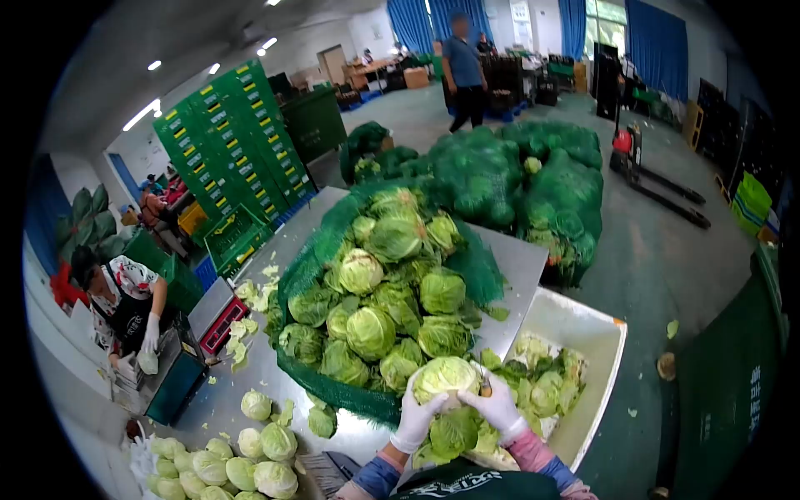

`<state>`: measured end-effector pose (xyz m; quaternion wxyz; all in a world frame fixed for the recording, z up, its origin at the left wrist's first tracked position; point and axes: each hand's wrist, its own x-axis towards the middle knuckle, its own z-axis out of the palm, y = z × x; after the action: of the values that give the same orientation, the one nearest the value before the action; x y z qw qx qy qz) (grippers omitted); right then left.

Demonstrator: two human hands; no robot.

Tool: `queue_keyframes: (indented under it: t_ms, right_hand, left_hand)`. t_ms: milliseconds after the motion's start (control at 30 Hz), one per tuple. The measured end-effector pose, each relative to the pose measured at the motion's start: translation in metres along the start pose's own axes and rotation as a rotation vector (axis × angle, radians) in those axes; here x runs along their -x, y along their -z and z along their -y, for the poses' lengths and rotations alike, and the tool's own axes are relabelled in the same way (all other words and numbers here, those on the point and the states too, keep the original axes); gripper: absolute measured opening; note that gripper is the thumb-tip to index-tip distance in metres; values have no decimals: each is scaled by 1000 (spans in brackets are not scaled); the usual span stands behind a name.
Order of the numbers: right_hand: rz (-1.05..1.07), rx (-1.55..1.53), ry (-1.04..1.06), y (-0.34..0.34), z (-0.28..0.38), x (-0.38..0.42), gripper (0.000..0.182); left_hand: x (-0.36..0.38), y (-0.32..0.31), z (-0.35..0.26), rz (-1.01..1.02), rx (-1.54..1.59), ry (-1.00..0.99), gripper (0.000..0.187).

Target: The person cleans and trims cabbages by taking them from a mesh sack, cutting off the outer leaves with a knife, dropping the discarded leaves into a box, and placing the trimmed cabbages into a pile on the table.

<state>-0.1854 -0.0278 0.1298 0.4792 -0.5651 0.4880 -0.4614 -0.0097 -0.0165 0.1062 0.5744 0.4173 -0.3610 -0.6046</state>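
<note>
Both hands wear white gloves. My left hand (418,414) is wrapped round the left side of a pale green cabbage (447,377). On its right side, my right hand (497,403) grips the same cabbage, with a small dark thing near the fingers that I cannot make out. Just below the hands is another cabbage (453,432). Behind them, a large heap of cabbages (371,333) lies in an opened green mesh bag (333,390) on the metal table (329,218).
A white bin (602,367) with leaves stands right of the table. Trimmed cabbages (242,473) lie lower left. A co-worker (133,300) handles something beside a scale (223,325). Beyond are full mesh bags (475,179), stacked green crates (229,137), a pallet jack (637,158) and a standing person (463,71).
</note>
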Motion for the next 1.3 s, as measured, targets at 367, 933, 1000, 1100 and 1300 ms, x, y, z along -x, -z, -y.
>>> queue_keyframes:
  t_ms: [367,933,1000,1100,1300]
  right_hand:
    - [91,26,-141,16,-7,2,55]
    - [-193,-45,146,0,-5,16,34]
    - [-242,81,149,1,-11,18,31]
    - [-247,236,215,2,0,18,38]
    - [-94,444,381,-11,14,17,67]
  left_hand:
    - [0,15,4,21,42,69,73]
    - [10,-2,-13,34,231,258,57]
    - [14,2,-6,108,360,271,55]
    - [18,2,-2,91,488,290,53]
    - [11,4,-6,-35,367,181,52]
